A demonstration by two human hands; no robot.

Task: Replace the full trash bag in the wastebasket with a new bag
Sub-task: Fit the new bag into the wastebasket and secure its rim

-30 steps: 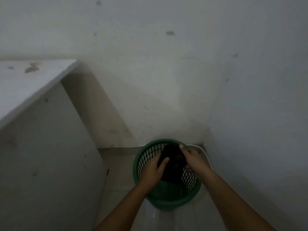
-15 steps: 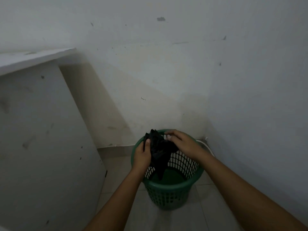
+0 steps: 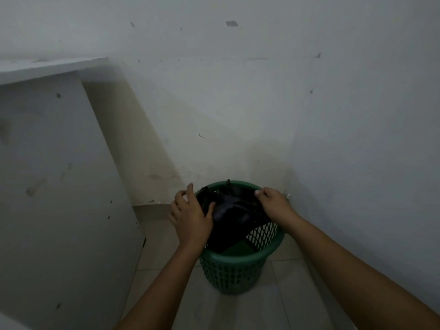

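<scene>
A green mesh wastebasket (image 3: 238,260) stands on the tiled floor in the corner of the room. A crumpled black trash bag (image 3: 234,210) hangs into its mouth, stretched between my two hands. My left hand (image 3: 190,214) grips the bag's left edge at the basket's left rim, thumb curled over the black plastic. My right hand (image 3: 273,203) pinches the bag's right edge above the right rim. The green basket bottom shows below the bag.
A white cabinet side panel (image 3: 59,198) stands close on the left, with a shelf top above it. White walls meet in the corner right behind the basket. A thin white cable (image 3: 287,195) runs along the baseboard behind the right rim. Pale floor tiles (image 3: 297,301) lie in front.
My hands moved apart, left hand to the basket's left rim and right hand to the right rim, spreading the bunched black bag wider across the mouth.
</scene>
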